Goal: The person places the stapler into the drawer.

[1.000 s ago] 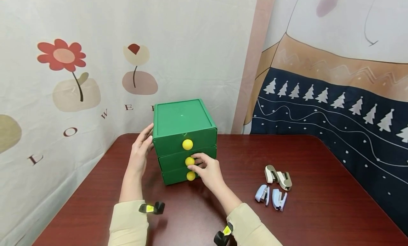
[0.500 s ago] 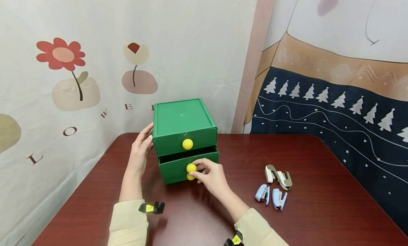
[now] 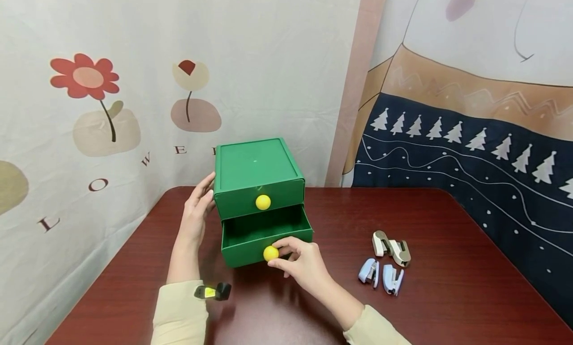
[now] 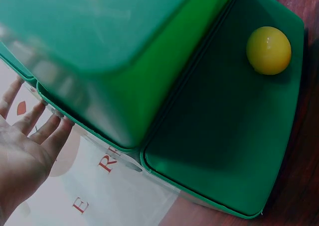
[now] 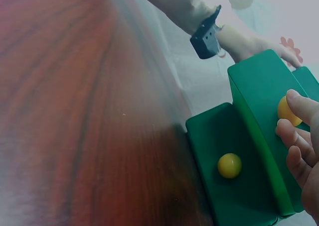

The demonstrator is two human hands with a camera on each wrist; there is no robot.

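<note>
A glossy red-brown wood-grain bench point(image 3: 421, 213) spreads beneath both hands. Beyond them hangs a pale cloth point(image 3: 277, 76) printed with flowers and letters; off to the right hand's far right is a navy cloth point(image 3: 474, 186) with white trees. On the bench, to the right of the right hand point(image 3: 302, 265) and well apart from it, lie two light blue staplers point(image 3: 392, 279) and two white-and-olive staplers point(image 3: 400, 253).

The last printed letter is partly covered by the green cabinet point(image 3: 259, 163). In the head view the pulled-out middle drawer point(image 3: 243, 258) hides the bottom drawer point(image 5: 212, 136); the right wrist view shows that drawer's front and yellow ball point(image 5: 229, 165), on the bench side of the right hand. Both sleeves are cut off by the lower edge, and the left wrist view blurs the cabinet's near surface.

The cabinet stands between the hands, its front facing the person and turned slightly right. The middle drawer juts toward the person, its front panel's long axis running left to right. The right hand pinches its yellow knob point(image 3: 270, 253), thumb and index finger parted by the knob's width. The left hand point(image 3: 194, 215) rests extended fingers against the cabinet's left side, gripping nothing.
</note>
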